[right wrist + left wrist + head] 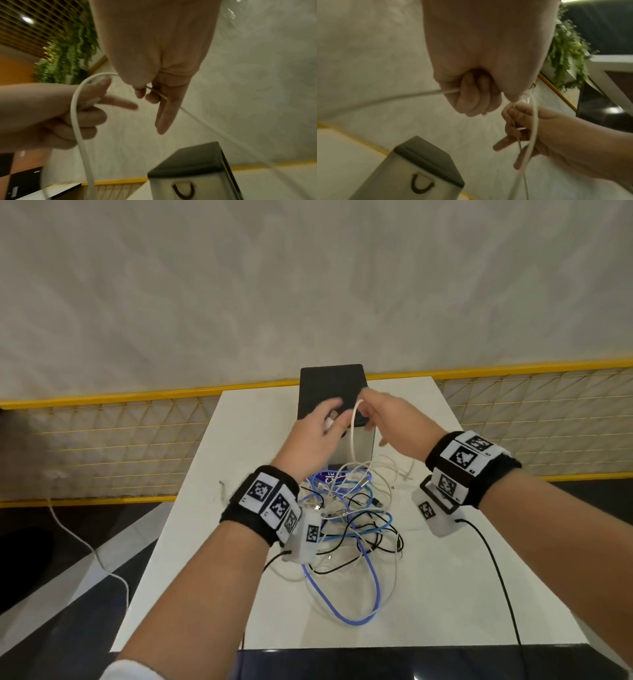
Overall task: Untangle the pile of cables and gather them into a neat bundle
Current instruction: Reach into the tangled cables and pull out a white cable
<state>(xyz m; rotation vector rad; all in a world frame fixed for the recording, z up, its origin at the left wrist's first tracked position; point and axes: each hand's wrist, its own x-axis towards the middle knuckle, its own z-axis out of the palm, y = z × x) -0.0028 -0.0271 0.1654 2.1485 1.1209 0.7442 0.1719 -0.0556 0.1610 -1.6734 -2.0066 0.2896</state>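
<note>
A tangled pile of white, blue and black cables [352,522] lies on the white table [445,577]. Both hands are raised above its far side. My left hand [334,419] grips a thick white cable [354,436] in curled fingers [471,97]; the cable loops out by the thumb and hangs down to the pile [534,121]. My right hand [368,419] is just to the right and pinches a thinner pale strand [159,94] between thumb and finger, its index finger [164,119] pointing straight. The strand runs down toward the pile.
A box with a black top [332,392] and pale sides stands at the table's far edge, right behind the hands. A yellow mesh railing [120,446] runs behind the table. A black lead [493,570] trails from the right wrist over the table.
</note>
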